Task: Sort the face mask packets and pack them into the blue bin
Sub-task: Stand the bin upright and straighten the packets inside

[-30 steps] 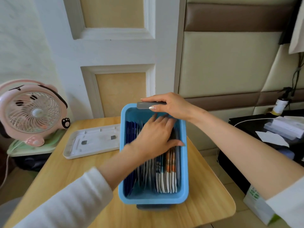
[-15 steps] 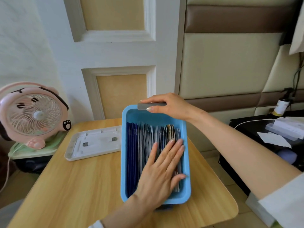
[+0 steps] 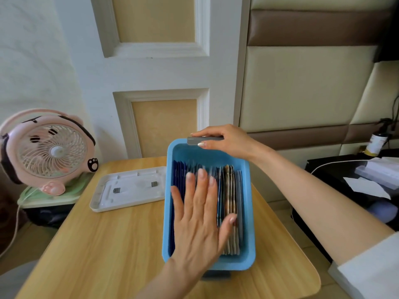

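The blue bin [image 3: 248,214] stands on the wooden table, long side running away from me. Several face mask packets [image 3: 230,197] stand on edge inside it, dark blue ones at the left, brown and pale ones at the right. My left hand [image 3: 198,221] lies flat on top of the packets with straight, spread fingers and hides the middle ones. My right hand [image 3: 224,140] grips the grey handle [image 3: 193,140] on the bin's far rim, thumb in front and fingers over the back.
A white lid or tray [image 3: 129,188] lies upside down left of the bin. A pink desk fan [image 3: 46,152] stands beyond the table's left edge. At the right, a black surface holds papers [image 3: 367,184], a cable and a bottle [image 3: 376,143].
My left hand slid from the far end of the packets back toward me, then a little to the left, staying flat on them. My right hand kept its grip on the handle.
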`<state>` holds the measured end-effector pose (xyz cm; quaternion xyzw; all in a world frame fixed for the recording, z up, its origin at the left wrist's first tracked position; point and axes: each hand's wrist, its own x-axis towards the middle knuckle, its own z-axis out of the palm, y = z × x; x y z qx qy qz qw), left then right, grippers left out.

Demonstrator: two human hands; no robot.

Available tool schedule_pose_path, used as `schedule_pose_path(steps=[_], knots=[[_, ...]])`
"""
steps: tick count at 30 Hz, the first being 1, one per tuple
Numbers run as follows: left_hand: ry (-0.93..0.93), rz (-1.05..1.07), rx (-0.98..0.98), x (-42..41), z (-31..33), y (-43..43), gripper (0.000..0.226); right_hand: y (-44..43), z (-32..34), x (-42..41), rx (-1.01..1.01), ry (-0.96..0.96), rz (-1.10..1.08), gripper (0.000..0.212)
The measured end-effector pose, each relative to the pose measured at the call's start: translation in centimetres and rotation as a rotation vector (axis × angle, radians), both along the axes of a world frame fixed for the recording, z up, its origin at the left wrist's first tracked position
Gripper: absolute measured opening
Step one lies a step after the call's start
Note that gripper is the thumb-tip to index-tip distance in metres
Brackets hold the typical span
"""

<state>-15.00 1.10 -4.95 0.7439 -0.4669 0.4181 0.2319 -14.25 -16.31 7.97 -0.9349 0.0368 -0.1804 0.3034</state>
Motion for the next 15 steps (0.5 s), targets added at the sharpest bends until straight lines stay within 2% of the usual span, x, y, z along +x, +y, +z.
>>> schedule_pose_path(steps=[2, 3, 5, 7, 8, 11, 13, 15], knots=[[0.073, 0.107, 0.174, 1.1, -0.4, -0.2, 0.072, 0.0, 0.0, 0.0, -0.001, 0.001, -0.009, 0.033], [0.131, 0.113, 0.19, 1.4, -0.3, -0.3, 0.074, -0.1, 0.0, 0.0, -0.003, -0.001, -0.018, 0.033], [0.179, 0.062, 0.077, 0.9, 0.4, -0.1, 0.074, -0.2, -0.1, -0.1, 0.003, -0.005, -0.026, 0.032], [0.143, 0.028, -0.061, 0.4, 0.9, 0.1, 0.072, -0.1, -0.1, -0.1, -0.015, -0.012, -0.019, 0.032], [0.133, 0.042, -0.069, 0.5, 0.7, 0.2, 0.071, 0.0, -0.1, -0.1, -0.024, -0.012, -0.018, 0.032], [0.229, 0.112, 0.094, 1.8, -0.1, -0.3, 0.074, 0.1, -0.2, -0.1, -0.029, -0.021, -0.045, 0.032], [0.311, 0.074, 0.048, 1.8, 0.2, 0.1, 0.07, 0.0, -0.3, -0.3, -0.041, -0.034, -0.055, 0.032], [0.305, 0.08, -0.029, 1.1, 0.5, 1.1, 0.066, 0.2, -0.3, -0.4, -0.05, -0.039, -0.05, 0.032]])
